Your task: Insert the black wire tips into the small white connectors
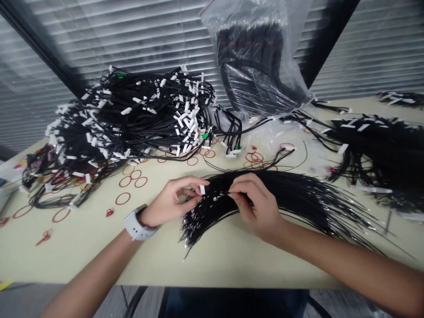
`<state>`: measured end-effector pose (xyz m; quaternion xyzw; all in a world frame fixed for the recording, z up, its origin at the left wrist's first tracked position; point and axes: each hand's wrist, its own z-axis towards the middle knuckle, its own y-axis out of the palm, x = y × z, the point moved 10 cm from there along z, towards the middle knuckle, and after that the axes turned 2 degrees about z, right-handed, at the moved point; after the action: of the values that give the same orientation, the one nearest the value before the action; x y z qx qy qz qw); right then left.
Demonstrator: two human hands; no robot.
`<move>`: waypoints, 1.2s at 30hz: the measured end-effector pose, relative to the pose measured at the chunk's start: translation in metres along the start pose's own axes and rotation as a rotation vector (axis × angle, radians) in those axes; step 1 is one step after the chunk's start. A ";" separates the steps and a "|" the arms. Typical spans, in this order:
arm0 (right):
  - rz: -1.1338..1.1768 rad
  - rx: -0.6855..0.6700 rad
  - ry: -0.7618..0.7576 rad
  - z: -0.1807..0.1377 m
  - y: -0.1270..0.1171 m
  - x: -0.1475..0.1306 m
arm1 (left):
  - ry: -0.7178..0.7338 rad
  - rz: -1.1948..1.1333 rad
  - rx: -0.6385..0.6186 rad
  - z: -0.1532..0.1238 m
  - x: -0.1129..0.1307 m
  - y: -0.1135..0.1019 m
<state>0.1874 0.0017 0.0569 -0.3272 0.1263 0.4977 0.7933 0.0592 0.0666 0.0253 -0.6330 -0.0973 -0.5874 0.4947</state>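
My left hand (175,198), with a pale watch (137,223) on its wrist, pinches a small white connector (202,190) between thumb and fingertips. Just to the right, my right hand (256,203) has thumb and forefinger closed on a thin black wire whose shiny metal tip (217,197) points toward the connector. A gap separates tip and connector. Both hands are above a thick curved bundle of black wires (291,190) lying on the table, its bare metal ends fanned out at left and right.
A big heap of black cables with white connectors (132,119) lies at the back left. Behind stands a clear plastic bag of black wires (255,66). More cables (380,154) are at the right. Red rubber bands (123,198) are scattered over the table (99,260). Window blinds hang behind.
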 end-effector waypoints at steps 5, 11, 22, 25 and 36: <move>-0.082 -0.207 -0.086 -0.007 0.026 -0.009 | 0.159 0.333 0.057 -0.001 0.012 -0.005; -0.036 -0.359 0.080 -0.011 0.047 0.005 | 0.166 0.306 0.169 0.000 0.014 -0.013; -0.019 -0.197 0.338 -0.004 0.031 0.037 | -0.215 -0.229 -0.013 0.005 -0.023 0.018; -0.007 -0.195 0.340 -0.004 0.032 0.037 | -0.228 -0.240 -0.027 0.005 -0.023 0.019; -0.043 -0.244 0.289 -0.003 0.033 0.029 | -0.198 -0.235 -0.146 0.006 -0.020 0.024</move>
<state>0.1729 0.0303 0.0266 -0.4917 0.1706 0.4399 0.7319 0.0744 0.0678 -0.0027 -0.7062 -0.1760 -0.5817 0.3632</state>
